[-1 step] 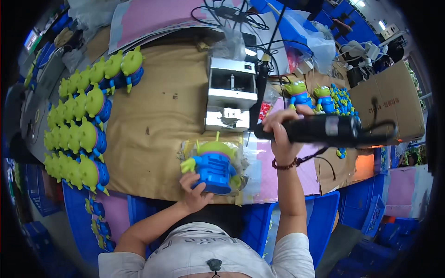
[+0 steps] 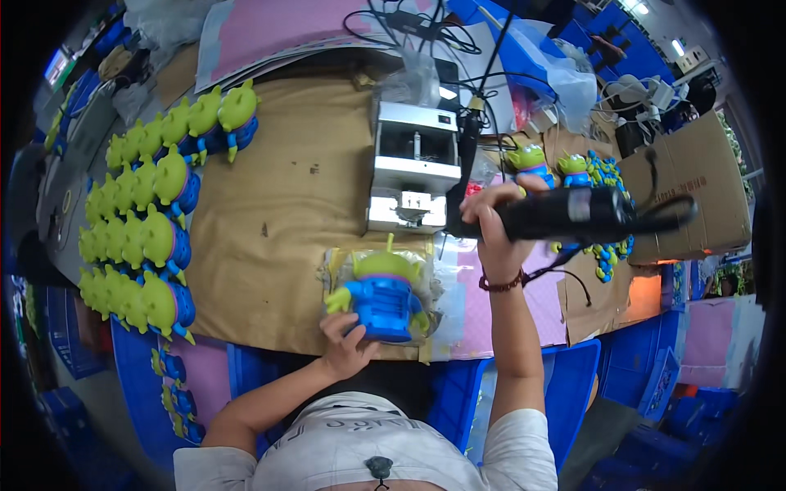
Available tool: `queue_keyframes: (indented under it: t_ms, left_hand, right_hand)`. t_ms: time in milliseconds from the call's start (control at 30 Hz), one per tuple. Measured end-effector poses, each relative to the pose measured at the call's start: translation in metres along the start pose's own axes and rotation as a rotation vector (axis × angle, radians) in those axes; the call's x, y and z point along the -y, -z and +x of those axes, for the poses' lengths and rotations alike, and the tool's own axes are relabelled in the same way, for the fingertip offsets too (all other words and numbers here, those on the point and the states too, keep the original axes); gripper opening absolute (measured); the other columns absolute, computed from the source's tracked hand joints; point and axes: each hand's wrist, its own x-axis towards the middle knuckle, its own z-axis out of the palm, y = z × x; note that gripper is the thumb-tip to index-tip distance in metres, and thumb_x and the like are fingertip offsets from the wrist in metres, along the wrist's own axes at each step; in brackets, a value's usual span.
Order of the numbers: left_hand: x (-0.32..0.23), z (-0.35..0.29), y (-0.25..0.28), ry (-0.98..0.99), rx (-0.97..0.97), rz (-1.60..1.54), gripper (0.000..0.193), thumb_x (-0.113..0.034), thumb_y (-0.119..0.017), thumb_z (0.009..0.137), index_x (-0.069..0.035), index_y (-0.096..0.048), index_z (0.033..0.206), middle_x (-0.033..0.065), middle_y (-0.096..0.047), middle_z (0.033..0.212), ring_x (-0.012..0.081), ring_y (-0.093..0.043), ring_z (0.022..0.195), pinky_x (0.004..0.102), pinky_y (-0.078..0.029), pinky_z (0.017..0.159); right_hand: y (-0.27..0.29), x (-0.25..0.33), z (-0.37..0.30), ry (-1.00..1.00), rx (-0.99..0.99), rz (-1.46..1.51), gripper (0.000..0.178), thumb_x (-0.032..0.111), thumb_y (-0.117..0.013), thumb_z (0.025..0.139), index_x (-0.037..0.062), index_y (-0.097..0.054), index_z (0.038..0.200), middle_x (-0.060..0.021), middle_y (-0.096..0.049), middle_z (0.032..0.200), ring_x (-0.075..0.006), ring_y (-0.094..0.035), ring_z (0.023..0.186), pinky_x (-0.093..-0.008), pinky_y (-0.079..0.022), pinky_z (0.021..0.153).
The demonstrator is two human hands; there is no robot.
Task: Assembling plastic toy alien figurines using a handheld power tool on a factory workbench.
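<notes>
Half curled, the left hand (image 2: 350,350) was nearest on my feed, at 7 o'clock from the toy (image 2: 385,299), its thumb and fingers drawn in on the lower edge with little gap that I could see. The toy was over a clear patch (image 2: 337,266) near the table (image 2: 262,270) edge, back facing me, antenna pointing to 12. At 2 o'clock from it, the right hand (image 2: 495,237) was wrapped round one end of a black tool (image 2: 544,219), fingers closed; motion blurred the tool, which pointed to 3, well apart from the toy. Beyond, I had the machine (image 2: 413,174) at 12 and four rows of toys (image 2: 154,233) at 10. Farther out along 2 stood a carton (image 2: 692,192). Pink sheets (image 2: 278,37) lay farthest, at 11.
</notes>
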Motion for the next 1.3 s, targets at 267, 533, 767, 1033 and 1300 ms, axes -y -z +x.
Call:
queue_keyframes:
  t_ms: [267, 533, 767, 1033, 1300]
  left_hand:
    - [-0.007, -0.015, 0.045, 0.177, 0.203, 0.024, 0.062, -0.02, -0.079, 0.071, -0.022, -0.058, 0.13, 0.0134, -0.039, 0.129, 0.0426, -0.032, 0.127, 0.0556, -0.031, 0.103]
    - [-0.032, 0.069, 0.046, 0.005, 0.42, 0.148, 0.068, -0.027, -0.076, 0.075, -0.034, -0.054, 0.139, 0.0213, -0.034, 0.151, 0.0471, -0.031, 0.135, 0.0595, -0.029, 0.104]
    - [-0.023, 0.067, 0.016, -0.036, 0.401, 0.332, 0.068, -0.029, -0.071, 0.077, -0.04, -0.05, 0.14, 0.0247, -0.033, 0.152, 0.0542, -0.034, 0.135, 0.0595, -0.032, 0.102]
    - [-0.026, 0.064, 0.012, -0.062, 0.37, 0.41, 0.065, -0.023, -0.062, 0.084, -0.044, -0.044, 0.143, 0.0246, -0.032, 0.153, 0.0516, -0.038, 0.134, 0.053, -0.036, 0.098]
    - [-0.027, 0.066, 0.014, -0.076, 0.343, 0.447, 0.061, -0.024, -0.061, 0.086, -0.043, -0.046, 0.142, 0.0243, -0.035, 0.151, 0.0504, -0.038, 0.134, 0.0516, -0.035, 0.098]
  right_hand:
    - [-0.05, -0.052, 0.031, -0.3, -0.08, -0.16, 0.053, -0.005, -0.067, 0.082, -0.0016, -0.048, 0.132, -0.0048, -0.065, 0.08, -0.0143, -0.065, 0.065, -0.028, -0.053, 0.062]
    - [-0.05, -0.066, 0.027, -0.442, -0.076, -0.09, 0.065, -0.006, -0.061, 0.083, -0.0016, -0.039, 0.144, -0.004, -0.058, 0.074, -0.0141, -0.059, 0.061, -0.0282, -0.048, 0.06]
    - [-0.052, 0.002, -0.006, -0.371, -0.026, 0.003, 0.073, -0.006, -0.059, 0.082, 0.0005, -0.027, 0.147, -0.005, -0.055, 0.07, -0.013, -0.053, 0.056, -0.0289, -0.048, 0.057]
    - [-0.046, 0.032, -0.053, -0.286, 0.019, 0.094, 0.079, 0.0, -0.066, 0.084, 0.0026, -0.021, 0.149, -0.0068, -0.058, 0.072, -0.0171, -0.059, 0.06, -0.0322, -0.053, 0.064]
    - [-0.044, 0.039, -0.069, -0.258, 0.06, 0.092, 0.08, -0.001, -0.064, 0.085, 0.007, -0.018, 0.15, -0.0076, -0.059, 0.076, -0.0192, -0.06, 0.063, -0.0338, -0.052, 0.066]
